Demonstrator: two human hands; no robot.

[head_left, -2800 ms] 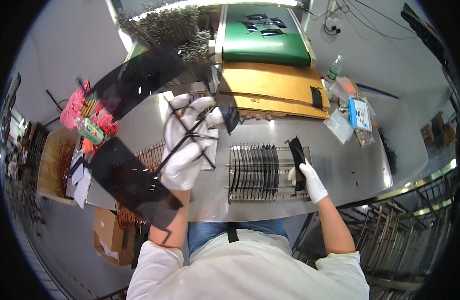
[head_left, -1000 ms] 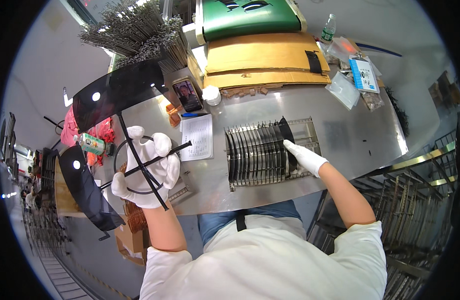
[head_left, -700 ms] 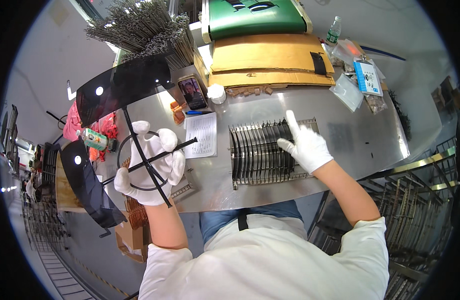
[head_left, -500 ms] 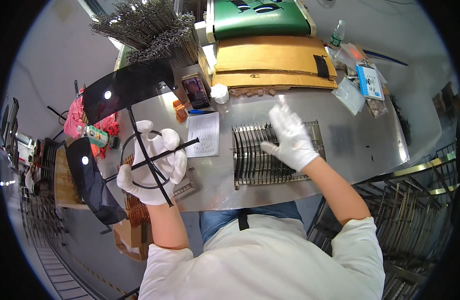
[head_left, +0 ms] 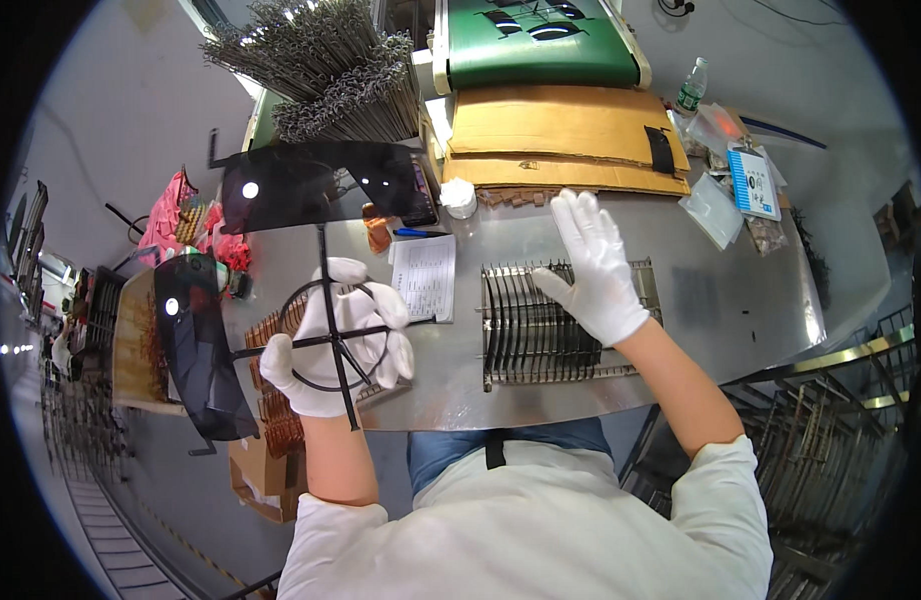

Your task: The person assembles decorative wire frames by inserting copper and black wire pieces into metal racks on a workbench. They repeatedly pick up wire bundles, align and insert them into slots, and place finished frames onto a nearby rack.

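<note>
My left hand (head_left: 316, 395), in a white glove, grips a black cross-shaped rack with a ring round its middle. The rack (head_left: 334, 338) carries smoky dark curved panels; one panel (head_left: 311, 190) sits on its far arm and another panel (head_left: 196, 335) on its left arm. Its right and near arms bear no panel. Over on the right, my right hand (head_left: 606, 285), also gloved in white, is held with fingers stretched and thumb apart, holding nothing. Beneath it lies a metal wire holder (head_left: 636, 372) with a row of dark curved strips (head_left: 516, 325).
Behind the steel table (head_left: 451, 400) stand a green conveyor belt (head_left: 541, 60), flat cardboard (head_left: 561, 125) and bundled metal hooks (head_left: 356, 90). A paper sheet (head_left: 424, 275) lies between my hands. Papers, a blue-edged notebook (head_left: 756, 183) and a bottle (head_left: 693, 88) sit at the far right.
The rack in my left hand has turned a little clockwise, its far panel now covering most of the phone. My right hand has risen slightly, fingers pointing forward. The whole view has shifted slightly.
</note>
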